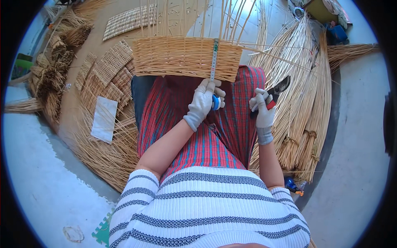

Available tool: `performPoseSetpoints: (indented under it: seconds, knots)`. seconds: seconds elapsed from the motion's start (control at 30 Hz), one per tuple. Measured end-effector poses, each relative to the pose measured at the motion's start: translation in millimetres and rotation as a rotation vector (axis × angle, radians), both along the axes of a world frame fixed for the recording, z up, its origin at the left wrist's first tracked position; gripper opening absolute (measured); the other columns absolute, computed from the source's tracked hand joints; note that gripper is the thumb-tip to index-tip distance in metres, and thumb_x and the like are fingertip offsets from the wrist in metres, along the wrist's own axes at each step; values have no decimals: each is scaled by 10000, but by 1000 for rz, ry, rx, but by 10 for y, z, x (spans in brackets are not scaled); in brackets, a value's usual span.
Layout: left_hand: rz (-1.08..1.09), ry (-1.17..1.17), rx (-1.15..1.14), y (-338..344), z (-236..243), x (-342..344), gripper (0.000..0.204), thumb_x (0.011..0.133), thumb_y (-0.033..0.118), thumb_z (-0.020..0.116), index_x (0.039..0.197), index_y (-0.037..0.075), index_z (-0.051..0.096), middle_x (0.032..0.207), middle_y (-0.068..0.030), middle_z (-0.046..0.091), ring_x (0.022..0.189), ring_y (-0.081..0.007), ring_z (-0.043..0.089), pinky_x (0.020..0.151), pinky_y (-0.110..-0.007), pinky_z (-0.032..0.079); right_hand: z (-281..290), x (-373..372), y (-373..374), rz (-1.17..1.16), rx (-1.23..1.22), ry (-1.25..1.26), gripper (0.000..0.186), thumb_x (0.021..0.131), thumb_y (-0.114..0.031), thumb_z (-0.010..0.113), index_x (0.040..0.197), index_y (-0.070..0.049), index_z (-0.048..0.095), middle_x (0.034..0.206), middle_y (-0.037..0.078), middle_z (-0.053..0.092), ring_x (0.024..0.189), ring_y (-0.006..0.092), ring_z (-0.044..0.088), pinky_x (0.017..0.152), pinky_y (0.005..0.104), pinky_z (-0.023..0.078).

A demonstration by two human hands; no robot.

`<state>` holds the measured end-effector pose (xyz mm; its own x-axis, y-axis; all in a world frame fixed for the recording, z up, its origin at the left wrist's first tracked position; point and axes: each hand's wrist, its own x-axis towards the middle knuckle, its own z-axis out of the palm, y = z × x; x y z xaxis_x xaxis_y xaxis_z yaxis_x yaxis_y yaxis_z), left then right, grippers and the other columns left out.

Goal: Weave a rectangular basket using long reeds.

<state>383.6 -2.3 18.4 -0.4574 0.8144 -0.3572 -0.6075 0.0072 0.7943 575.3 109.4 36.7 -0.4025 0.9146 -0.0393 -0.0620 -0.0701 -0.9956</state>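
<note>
A woven wicker panel (173, 57) stands across my knees, with long loose canes sticking up from its far edge. My left hand (201, 102), in a pale work glove, is closed around a blue tape measure (216, 102). Its pulled-out blade runs straight up over the panel near the right end, reaching the far edge. My gloved right hand (264, 116) grips pruning shears (282, 85) with red and black handles beside my right knee; their dark jaws point up and away to the right, apart from the panel.
Long bundles of pale canes (304, 103) lie on the right. Finished woven pieces (113, 64) and a white sheet (104, 119) lie on the left among loose canes. Thicker bundled stalks (53, 78) are farther left. A blue bottle (290, 184) sits by my right elbow.
</note>
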Motion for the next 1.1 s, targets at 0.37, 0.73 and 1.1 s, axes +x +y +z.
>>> performPoseSetpoints:
  seconds: [0.37, 0.73, 1.1]
  knots:
    - [46, 35, -44, -291, -23, -351, 313, 1082, 296, 459, 1172, 7, 540, 784, -130, 668, 565, -179, 626, 486, -325, 563, 4, -56, -33, 3, 60, -3, 222, 1026, -126, 567, 1153, 47, 626, 740, 24, 601, 608, 84, 518, 621, 260, 471]
    - [7, -20, -5, -283, -108, -365, 280, 1080, 284, 464, 1195, 34, 515, 806, -112, 669, 590, -178, 650, 499, -320, 569, 210, -186, -259, 27, 333, -321, 396, 951, -67, 664, 1327, -28, 542, 928, -4, 610, 766, 65, 546, 717, 261, 508]
    - [106, 264, -32, -586, 191, -307, 104, 998, 137, 635, 1024, 39, 656, 757, -26, 599, 653, -90, 583, 560, -274, 469, 1488, -708, 281, 529, 941, -886, 666, 700, -157, 886, 1314, -162, 629, 1067, 105, 693, 959, 248, 679, 861, 360, 536]
